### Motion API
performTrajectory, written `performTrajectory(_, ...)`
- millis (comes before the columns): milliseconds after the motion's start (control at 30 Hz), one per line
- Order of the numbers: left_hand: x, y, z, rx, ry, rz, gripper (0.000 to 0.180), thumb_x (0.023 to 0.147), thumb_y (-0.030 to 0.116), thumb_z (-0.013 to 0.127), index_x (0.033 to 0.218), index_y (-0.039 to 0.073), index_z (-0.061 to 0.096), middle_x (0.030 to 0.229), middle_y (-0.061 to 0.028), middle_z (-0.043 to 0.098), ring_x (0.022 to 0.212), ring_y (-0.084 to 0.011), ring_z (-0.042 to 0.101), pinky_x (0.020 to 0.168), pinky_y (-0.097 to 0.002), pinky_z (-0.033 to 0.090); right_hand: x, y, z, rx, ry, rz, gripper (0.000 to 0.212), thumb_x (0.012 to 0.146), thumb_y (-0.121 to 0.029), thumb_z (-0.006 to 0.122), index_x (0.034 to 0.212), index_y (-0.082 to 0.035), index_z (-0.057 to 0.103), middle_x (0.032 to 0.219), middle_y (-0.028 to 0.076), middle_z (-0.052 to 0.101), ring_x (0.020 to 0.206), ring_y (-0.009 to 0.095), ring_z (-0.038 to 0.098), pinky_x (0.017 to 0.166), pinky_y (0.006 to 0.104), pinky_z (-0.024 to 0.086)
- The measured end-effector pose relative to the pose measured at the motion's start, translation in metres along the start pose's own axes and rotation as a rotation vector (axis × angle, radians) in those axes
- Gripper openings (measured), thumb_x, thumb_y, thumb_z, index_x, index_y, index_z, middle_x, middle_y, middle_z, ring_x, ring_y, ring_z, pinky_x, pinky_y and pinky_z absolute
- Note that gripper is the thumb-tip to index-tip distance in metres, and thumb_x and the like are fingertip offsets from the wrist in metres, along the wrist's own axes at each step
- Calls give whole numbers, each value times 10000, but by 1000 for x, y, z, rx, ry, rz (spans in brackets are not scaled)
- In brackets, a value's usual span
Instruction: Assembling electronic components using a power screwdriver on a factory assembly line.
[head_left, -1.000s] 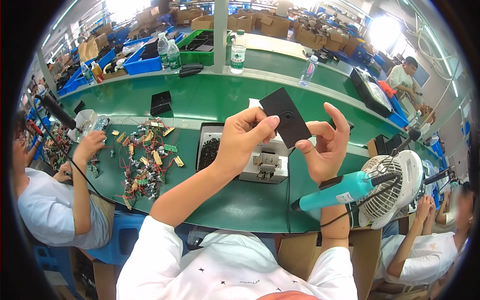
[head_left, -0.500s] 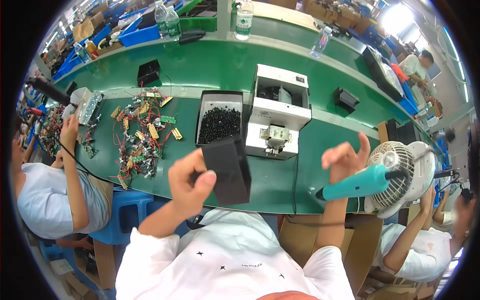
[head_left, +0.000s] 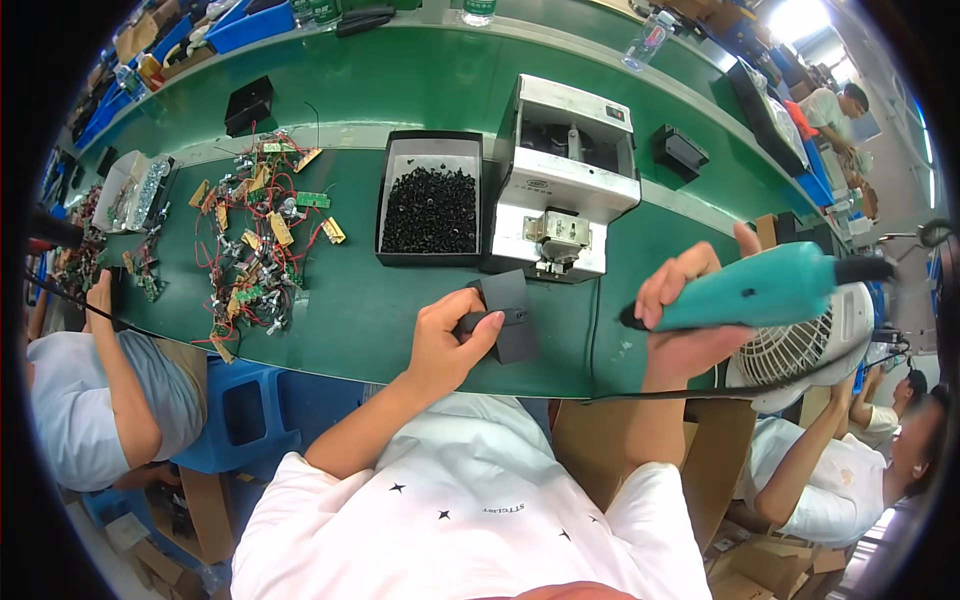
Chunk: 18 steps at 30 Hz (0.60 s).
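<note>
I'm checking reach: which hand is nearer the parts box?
Left. The left hand is close to the parts box, on its near side; the right hand is farther off, rightward past the machine.

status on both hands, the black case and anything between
Left hand holding black case. Right hand gripping teal tool. Black cord on table between them.

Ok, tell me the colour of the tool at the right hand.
The tool is mostly teal, seen best in the head view.
</note>
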<state>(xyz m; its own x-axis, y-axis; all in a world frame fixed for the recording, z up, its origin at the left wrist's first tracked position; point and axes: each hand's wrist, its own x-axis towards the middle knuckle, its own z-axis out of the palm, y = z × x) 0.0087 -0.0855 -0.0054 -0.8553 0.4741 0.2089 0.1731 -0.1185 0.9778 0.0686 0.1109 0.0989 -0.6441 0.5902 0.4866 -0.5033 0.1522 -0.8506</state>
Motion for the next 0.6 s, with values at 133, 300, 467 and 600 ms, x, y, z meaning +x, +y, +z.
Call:
performTrajectory(133, 1, 1, 2, -24, -31, 40, 201, 778, 37, 634, 662, 27, 471, 625, -5, 457, 525, -114, 326, 485, -243, 285, 21, 3, 27, 361, -146, -110, 888, 775, -795, 337, 1356, -126, 277, 556, 38, 467, 373, 113, 397, 329, 241, 350)
performTrajectory(300, 1, 3, 2, 9, -19, 53, 194, 774, 35, 636, 665, 27, 476, 626, -9, 459, 525, -117, 327, 481, -245, 287, 33, 22, 43, 452, -178, -89, 952, 719, -863, 318, 1330, -135, 272, 526, 20, 455, 350, 105, 369, 302, 235, 309)
performTrajectory(467, 3, 1, 2, 26, -13, 87, 190, 768, 32, 641, 667, 26, 480, 627, -11, 459, 526, -120, 327, 477, -246, 286, 32, 36, 48, 314, -153, -71, 884, 774, -820, 300, 1332, -135, 330, 522, 17, 433, 348, 98, 364, 311, 236, 332)
performTrajectory(600, 3, 1, 2, 26, -23, 75, 188, 764, 29, 644, 668, 25, 483, 629, -13, 461, 528, -120, 328, 473, -244, 285, 31, 38, 49, 335, -157, -72, 879, 775, -820, 300, 1308, -124, 360, 517, 16, 434, 348, 98, 361, 308, 235, 327)
